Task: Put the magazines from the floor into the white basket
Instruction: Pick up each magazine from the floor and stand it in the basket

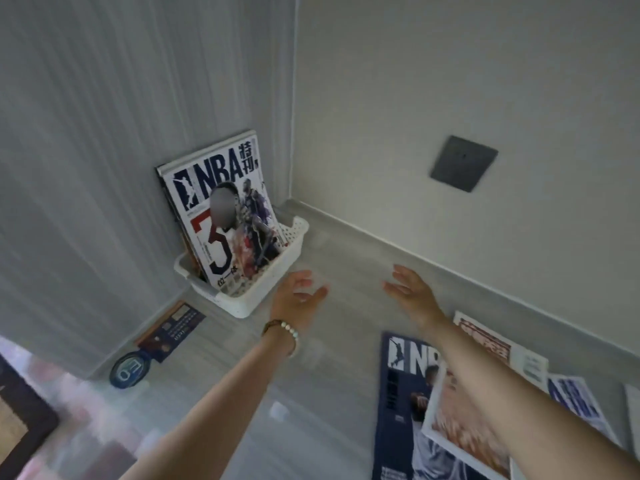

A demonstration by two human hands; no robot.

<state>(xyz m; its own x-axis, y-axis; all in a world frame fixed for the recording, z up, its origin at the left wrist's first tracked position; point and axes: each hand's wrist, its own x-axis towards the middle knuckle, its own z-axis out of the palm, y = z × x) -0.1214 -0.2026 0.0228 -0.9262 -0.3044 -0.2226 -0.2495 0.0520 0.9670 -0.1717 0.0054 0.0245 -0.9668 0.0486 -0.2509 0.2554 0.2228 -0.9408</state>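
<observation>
A white perforated basket (249, 299) stands on the floor in the room's corner. Several magazines stand upright in it, leaning on the wall, with a white NBA magazine (221, 216) in front. My left hand (298, 294) hovers just right of the basket, fingers relaxed and holding nothing. My right hand (412, 289) is spread out above the floor, also holding nothing. Several magazines lie on the floor at the lower right: a dark blue NBA magazine (398, 403), a white-bordered one (460, 431) on top of it, a red-titled one (491, 344) and a blue-and-white one (575, 400).
A dark booklet (173, 330) and a round blue object (131, 370) lie by the left wall. A dark plate (464, 163) is fixed to the right wall. A dark-framed object (20, 420) sits at the lower left. Pale floor stretches between the basket and the magazines.
</observation>
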